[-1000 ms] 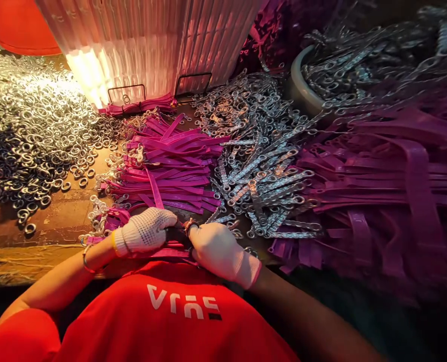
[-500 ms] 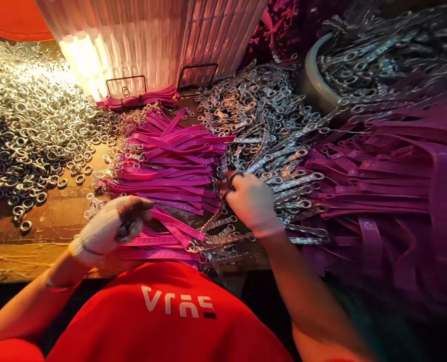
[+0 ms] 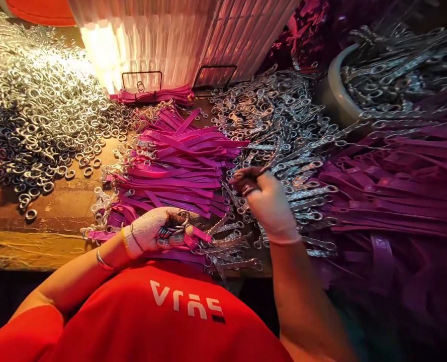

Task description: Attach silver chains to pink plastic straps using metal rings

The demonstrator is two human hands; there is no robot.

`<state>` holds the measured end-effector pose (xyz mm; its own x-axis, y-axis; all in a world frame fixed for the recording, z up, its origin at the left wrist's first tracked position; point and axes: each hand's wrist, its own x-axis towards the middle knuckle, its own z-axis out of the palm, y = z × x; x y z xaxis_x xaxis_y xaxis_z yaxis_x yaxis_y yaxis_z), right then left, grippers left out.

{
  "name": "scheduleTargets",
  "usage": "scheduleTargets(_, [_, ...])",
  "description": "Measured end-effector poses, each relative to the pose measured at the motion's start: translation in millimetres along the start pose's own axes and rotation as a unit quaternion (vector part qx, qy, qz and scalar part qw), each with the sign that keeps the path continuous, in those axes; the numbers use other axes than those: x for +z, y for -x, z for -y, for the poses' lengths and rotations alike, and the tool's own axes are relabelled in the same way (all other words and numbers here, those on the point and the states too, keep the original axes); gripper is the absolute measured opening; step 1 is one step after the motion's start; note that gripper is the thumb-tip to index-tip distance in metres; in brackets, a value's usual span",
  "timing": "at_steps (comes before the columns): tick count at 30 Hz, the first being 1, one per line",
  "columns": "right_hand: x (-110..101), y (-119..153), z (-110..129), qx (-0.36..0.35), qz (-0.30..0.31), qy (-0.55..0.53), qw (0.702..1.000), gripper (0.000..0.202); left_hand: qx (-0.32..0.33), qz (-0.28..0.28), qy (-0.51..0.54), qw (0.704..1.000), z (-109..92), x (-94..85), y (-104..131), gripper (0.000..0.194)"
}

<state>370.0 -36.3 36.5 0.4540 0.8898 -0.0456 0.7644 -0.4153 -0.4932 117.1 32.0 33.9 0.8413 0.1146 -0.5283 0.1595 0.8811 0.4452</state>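
Note:
My left hand [image 3: 151, 231], in a white glove with darkened fingertips, is closed around several metal rings [image 3: 185, 218]. It is above the pink straps [image 3: 183, 255] at the table's front edge, near short metal chains [image 3: 231, 241] joined to strap ends. My right hand [image 3: 270, 203], in a pale glove with dark fingertips, reaches into the heap of silver chains [image 3: 302, 176] just right of the strap pile. Its fingers are curled together; whatever is between them is hard to make out. A pile of pink straps with metal ends [image 3: 178, 186] lies between and beyond my hands.
Loose metal rings [image 3: 46, 120] spread over the left of the wooden table [image 3: 30, 246]. A ribbed translucent panel [image 3: 170, 40] stands at the back. Right of it, a tub [image 3: 340, 85] overflows with chains. Purple straps [image 3: 396, 196] are heaped at the right.
My left hand has moved right over the front straps, and the rings in it now show. My right hand remains at the chain heap. The whole view has shifted slightly.

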Motion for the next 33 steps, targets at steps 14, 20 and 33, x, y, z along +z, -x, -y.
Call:
scheduleTargets(14, [22.0, 69.6, 62.6, -0.035, 0.188, -0.405, 0.894, 0.035, 0.048, -0.014, -0.154, 0.987, 7.1, 0.0, 12.2, 0.034])
scheduleTargets(20, [22.7, 81.8, 58.6, -0.183, 0.096, -0.230, 0.951, 0.039, 0.050, -0.047, -0.165, 0.984, 8.2, 0.5, 6.0, 0.028])
scheduleTargets(33, [9.4, 93.1, 57.3, -0.299, 0.017, 0.045, 0.953, 0.022, 0.068, -0.072, 0.007, 0.995, 9.2, 0.0, -1.6, 0.021])
